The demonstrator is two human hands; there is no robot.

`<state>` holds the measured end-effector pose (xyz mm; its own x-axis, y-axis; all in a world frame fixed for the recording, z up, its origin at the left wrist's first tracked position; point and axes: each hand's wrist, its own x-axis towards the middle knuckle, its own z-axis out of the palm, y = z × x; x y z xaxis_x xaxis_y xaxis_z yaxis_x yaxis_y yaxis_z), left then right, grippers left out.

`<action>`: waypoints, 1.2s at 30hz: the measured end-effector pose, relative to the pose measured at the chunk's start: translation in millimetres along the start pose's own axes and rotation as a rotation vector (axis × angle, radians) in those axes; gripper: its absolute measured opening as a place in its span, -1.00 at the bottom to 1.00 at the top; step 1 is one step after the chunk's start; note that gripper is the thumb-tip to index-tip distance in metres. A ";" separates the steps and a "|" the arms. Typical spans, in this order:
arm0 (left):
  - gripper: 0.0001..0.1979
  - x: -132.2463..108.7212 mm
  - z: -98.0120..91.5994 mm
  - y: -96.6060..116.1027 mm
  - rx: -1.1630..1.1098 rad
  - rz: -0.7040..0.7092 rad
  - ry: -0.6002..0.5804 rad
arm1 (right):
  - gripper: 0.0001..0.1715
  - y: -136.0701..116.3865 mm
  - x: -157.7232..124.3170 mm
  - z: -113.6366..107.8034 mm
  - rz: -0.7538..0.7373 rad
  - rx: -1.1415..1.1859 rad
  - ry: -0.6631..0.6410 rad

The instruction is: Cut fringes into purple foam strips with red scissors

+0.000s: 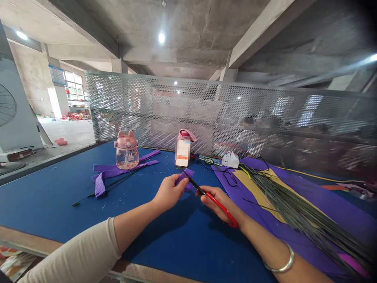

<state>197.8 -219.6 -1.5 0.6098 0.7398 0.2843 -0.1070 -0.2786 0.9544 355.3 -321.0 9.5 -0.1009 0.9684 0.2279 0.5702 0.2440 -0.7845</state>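
Between the thumb and fingers of my left hand point(171, 191) is a small piece of purple paper point(190, 174), pinched near the middle of the table. My right hand point(216, 204) grips red-handled scissors point(219, 206), whose dark blades point up and left. The blade tips lie against the purple piece by my left thumb; whether they cut into it I cannot tell. To the left, fringed purple strips point(101, 182) and thin dark stems point(113, 184) rest on the blue table point(59, 200).
A pink-lidded water bottle point(127, 155) stands at the left. Straight ahead, a phone point(182, 153) leans upright on a pink-capped bottle point(185, 133). On the right, many dark green wires point(282, 200) lie over purple sheets point(326, 200). A perforated metal screen point(141, 98) closes the back.
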 end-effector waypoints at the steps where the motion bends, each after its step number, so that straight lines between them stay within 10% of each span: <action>1: -0.66 0.0 0.1 0.2 -0.008 -0.002 0.000 | -0.42 0.3 0.7 0.4 -0.003 -0.012 0.005; 25: -0.68 3.5 -4.6 -3.6 0.019 0.043 0.007 | -0.31 5.8 -1.0 -12.5 -0.095 0.033 -0.189; 36: -0.71 1.7 -4.0 -0.5 0.051 0.074 -0.052 | -0.30 5.7 -1.4 -5.9 -0.130 -0.021 -0.047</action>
<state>195.7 -215.8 -1.1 0.6420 0.6835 0.3475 -0.1137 -0.3633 0.9247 363.5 -321.2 8.1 -0.2127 0.9300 0.2997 0.5667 0.3673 -0.7375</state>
